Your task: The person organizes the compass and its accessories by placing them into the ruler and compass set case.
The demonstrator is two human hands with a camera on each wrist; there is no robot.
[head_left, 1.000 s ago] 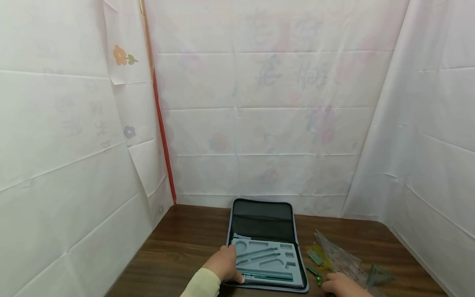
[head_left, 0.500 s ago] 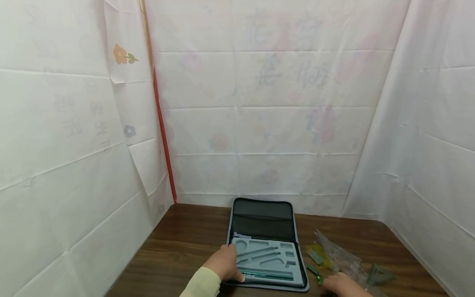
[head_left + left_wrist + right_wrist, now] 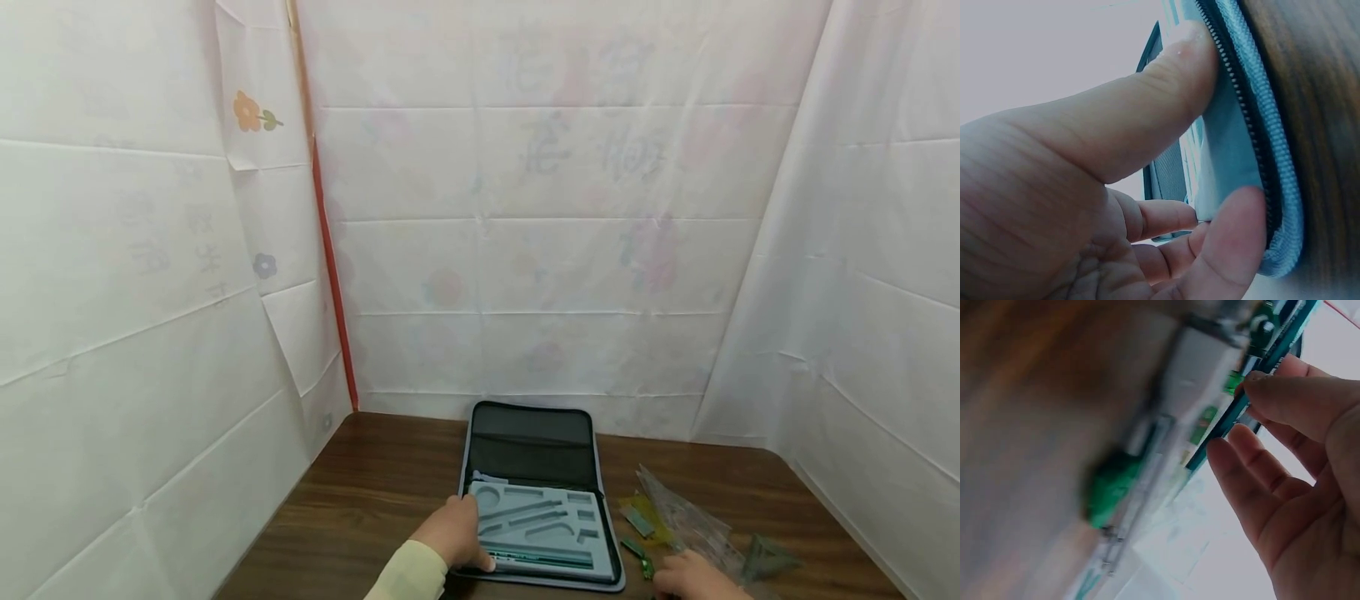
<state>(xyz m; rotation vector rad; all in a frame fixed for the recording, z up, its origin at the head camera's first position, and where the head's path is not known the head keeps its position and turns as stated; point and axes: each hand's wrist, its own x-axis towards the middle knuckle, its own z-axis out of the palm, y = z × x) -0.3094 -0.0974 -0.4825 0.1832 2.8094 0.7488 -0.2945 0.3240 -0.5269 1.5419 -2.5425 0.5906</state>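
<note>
An open zip case [image 3: 531, 454] holds a pale blue-grey moulded tray [image 3: 592, 546] with shaped recesses. A green pencil [image 3: 540, 559] lies in its front slot. My left hand [image 3: 452, 533] grips the tray's near left corner, its thumb [image 3: 1179, 69] on the front side above the zip. At the right, my right hand [image 3: 693, 575] is low over the table. In the right wrist view, its thumb and fingers pinch a dark green pencil [image 3: 1229, 419]. Below it lie a metal drawing tool [image 3: 1191, 369], blurred, and a green piece [image 3: 1113, 487].
Right of the case, transparent rulers and set squares [image 3: 686, 512] lie in a loose pile with a yellow sheet [image 3: 651, 518]. Small green items [image 3: 637, 554] are beside my right hand. A greenish triangular piece [image 3: 767, 557] lies farther right. White sheets [image 3: 540, 250] enclose the table [image 3: 337, 500].
My right hand shifts only slightly among the items on the right. The left hand, the case and the tray stay in place.
</note>
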